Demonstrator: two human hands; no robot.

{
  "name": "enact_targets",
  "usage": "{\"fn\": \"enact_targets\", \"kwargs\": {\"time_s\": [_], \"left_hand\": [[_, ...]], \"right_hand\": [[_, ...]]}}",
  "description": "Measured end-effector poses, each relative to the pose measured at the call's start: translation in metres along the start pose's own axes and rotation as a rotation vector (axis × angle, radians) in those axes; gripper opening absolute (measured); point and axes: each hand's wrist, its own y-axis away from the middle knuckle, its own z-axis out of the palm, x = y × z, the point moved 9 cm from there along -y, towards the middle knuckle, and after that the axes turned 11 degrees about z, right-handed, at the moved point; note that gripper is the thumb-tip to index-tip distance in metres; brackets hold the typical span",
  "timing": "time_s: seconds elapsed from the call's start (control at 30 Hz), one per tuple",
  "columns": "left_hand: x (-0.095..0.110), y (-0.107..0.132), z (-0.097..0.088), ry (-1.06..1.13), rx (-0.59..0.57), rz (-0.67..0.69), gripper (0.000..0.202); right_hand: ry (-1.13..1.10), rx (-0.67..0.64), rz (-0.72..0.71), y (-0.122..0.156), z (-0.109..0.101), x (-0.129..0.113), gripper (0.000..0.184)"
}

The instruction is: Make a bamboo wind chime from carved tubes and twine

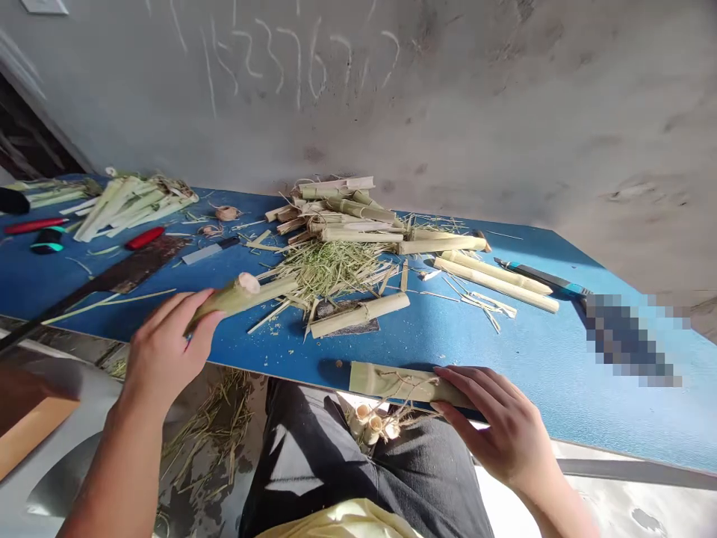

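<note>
My left hand [171, 351] is closed around a green bamboo tube [231, 297], whose pale cut end faces up and to the right over the table. At the table's front edge, my right hand [496, 418] grips the right end of a wider bamboo piece [386, 381] between thumb and fingers. Thin twine [414, 385] lies across that piece. Below it, small bamboo tubes [373, 428] show near my lap among strands of twine. Just beyond my hands, a split bamboo length [361, 314] rests on a dark flat blade or plate [350, 329].
The blue table [448, 351] bears a heap of split bamboo [347, 213] and green shavings [336, 265]. Leftward lie a large dark blade [140, 265], a small knife [210, 250] and bundled strips [134, 202]. Two bamboo lengths [496, 284] and a blue-and-black tool [543, 276] lie right.
</note>
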Motion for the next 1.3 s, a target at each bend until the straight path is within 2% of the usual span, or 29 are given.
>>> {"fn": "enact_targets", "kwargs": {"time_s": [0.1,0.2,0.27,0.37,0.47,0.57,0.73,1.0,1.13,1.23,1.3], "left_hand": [[-0.015,-0.009,-0.03,-0.123,0.118,-0.061,0.026],[-0.009,-0.013,-0.04,-0.134,0.131,-0.022,0.028],[0.006,-0.011,-0.032,-0.073,0.07,0.074,0.031],[0.032,-0.002,-0.002,0.041,-0.106,0.207,0.032],[0.045,0.007,0.024,0.133,-0.228,0.235,0.027],[0.046,0.01,0.033,0.178,-0.251,0.224,0.029],[0.043,0.01,0.035,0.165,-0.274,0.211,0.03],[0.047,0.014,0.023,0.193,-0.109,0.252,0.028],[0.05,0.021,0.011,0.204,0.028,0.283,0.034],[0.062,0.027,0.004,0.229,0.078,0.337,0.037],[0.078,0.03,0.003,0.272,0.081,0.359,0.037]], "right_hand": [[0.028,0.011,-0.042,0.001,0.002,0.001,0.03],[0.046,0.037,-0.077,-0.001,0.002,0.0,0.029],[0.057,0.055,-0.088,-0.003,0.001,-0.003,0.029],[0.059,0.064,-0.093,-0.005,-0.001,-0.006,0.029],[0.051,0.063,-0.091,-0.006,-0.001,-0.006,0.027],[0.052,0.061,-0.094,-0.005,-0.001,-0.005,0.025],[0.056,0.027,-0.064,-0.004,0.001,-0.002,0.027],[-0.004,-0.023,0.022,-0.005,0.0,-0.003,0.029],[-0.028,-0.033,0.046,-0.004,0.002,-0.001,0.03],[-0.033,-0.036,0.051,-0.003,0.003,0.001,0.03],[-0.036,-0.041,0.055,-0.003,0.003,0.0,0.03]]}}
